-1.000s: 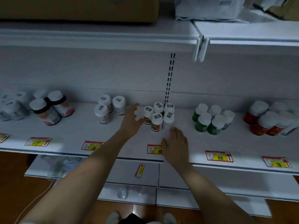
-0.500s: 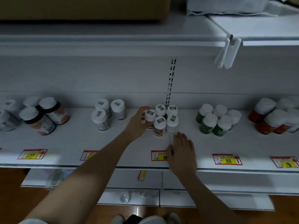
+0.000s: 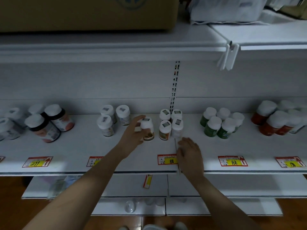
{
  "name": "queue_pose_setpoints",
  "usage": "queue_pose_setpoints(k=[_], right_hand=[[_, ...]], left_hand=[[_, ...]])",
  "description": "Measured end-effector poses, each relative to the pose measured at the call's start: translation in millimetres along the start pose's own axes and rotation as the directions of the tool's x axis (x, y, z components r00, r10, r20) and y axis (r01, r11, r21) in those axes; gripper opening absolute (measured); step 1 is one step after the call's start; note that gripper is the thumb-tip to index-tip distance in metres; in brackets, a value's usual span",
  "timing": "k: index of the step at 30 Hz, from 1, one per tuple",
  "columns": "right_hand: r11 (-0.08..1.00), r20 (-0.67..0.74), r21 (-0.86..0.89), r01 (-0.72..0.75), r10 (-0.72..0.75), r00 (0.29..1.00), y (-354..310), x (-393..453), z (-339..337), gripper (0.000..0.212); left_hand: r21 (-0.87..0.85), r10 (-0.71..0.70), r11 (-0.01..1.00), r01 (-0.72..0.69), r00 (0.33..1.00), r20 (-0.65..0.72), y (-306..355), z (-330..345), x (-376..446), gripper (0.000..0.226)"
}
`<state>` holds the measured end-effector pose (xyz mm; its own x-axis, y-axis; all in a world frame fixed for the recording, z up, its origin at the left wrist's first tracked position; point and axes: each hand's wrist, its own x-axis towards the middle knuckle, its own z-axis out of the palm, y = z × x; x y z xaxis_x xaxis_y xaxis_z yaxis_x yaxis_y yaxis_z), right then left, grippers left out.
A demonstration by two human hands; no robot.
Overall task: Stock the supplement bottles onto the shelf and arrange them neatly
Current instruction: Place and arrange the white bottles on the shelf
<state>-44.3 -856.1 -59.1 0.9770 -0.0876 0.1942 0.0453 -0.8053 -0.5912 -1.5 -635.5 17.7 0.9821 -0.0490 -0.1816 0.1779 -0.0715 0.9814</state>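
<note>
A small white-capped supplement bottle [image 3: 147, 129] is held by the left hand [image 3: 132, 132], fingers and thumb curled round its body, just left of a cluster of four matching bottles [image 3: 171, 124] on the white shelf [image 3: 79, 146]. The bottle stands upright or nearly so, its base at or just above the shelf surface; which of the two cannot be told in this dim light. The right hand [image 3: 189, 152] is laid flat on the shelf in front of the cluster, fingers straight and together, nothing held.

The bottle is judged to be light, rigid plastic, smooth enough to slip if pinched only at the cap; a grip round the middle of the body is likely the safest hold, and it should slide easily across the shelf. It could tip if pushed high up, and the neighbours could be knocked over with it.

Little writing can be read. Small square stickers are seen on the caps, their print too small to make out. On the shelf edge, red and yellow price tags are fixed: "299" [image 3: 37, 161] at the left, "88" [image 3: 167, 159] under the cluster, "168" [image 3: 232, 161] below the green bottles [image 3: 219, 123]. A further tag at far right is too blurred to be read with confidence. No brand name is legible.
</note>
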Motion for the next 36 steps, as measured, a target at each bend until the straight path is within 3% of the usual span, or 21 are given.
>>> queue_pose_setpoints(k=[3,6,11,16,23,28,32,34,36], right_hand=[[0.969,0.039,0.245,-0.038,0.029,0.999,-18,-1,-26,0.02],[0.898,0.196,0.439,-0.018,-0.077,0.978,-53,-9,-54,0.019],[0.577,0.413,0.751,-0.32,-0.033,0.91,-105,-18,-80,0.026],[0.379,0.445,0.832,-0.406,-0.018,0.895,-119,-24,-85,0.029],[0.341,0.342,0.877,-0.339,0.055,0.938,-126,-29,-85,0.024],[0.541,0.215,0.808,-0.233,0.098,0.972,-128,-31,-88,0.036],[0.575,0.206,0.794,-0.2,0.055,0.977,-128,-31,-91,0.035],[0.521,0.236,0.827,-0.213,0.024,0.972,-128,-30,-92,0.028],[0.395,0.28,0.881,-0.26,0.009,0.96,-128,-29,-94,0.024]], left_hand=[[-0.078,-0.023,0.997,0.027,0.999,0.046,19,-8,-21,0.043],[-0.128,-0.019,0.991,0.035,0.992,0.128,35,-9,-41,0.042],[-0.144,0.008,0.99,0.01,0.992,0.126,55,-3,-68,0.037],[-0.16,0.0,0.987,0.015,0.996,0.091,66,1,-83,0.036],[-0.191,-0.004,0.981,0.015,0.998,0.06,72,5,-95,0.027],[-0.113,0.033,0.993,-0.024,0.996,0.077,74,10,-96,0.03],[-0.114,0.042,0.993,-0.032,0.996,0.08,77,12,-97,0.028],[-0.131,0.039,0.991,-0.031,0.997,0.061,77,14,-96,0.028],[-0.147,0.033,0.989,-0.029,0.999,0.023,77,15,-94,0.029]])
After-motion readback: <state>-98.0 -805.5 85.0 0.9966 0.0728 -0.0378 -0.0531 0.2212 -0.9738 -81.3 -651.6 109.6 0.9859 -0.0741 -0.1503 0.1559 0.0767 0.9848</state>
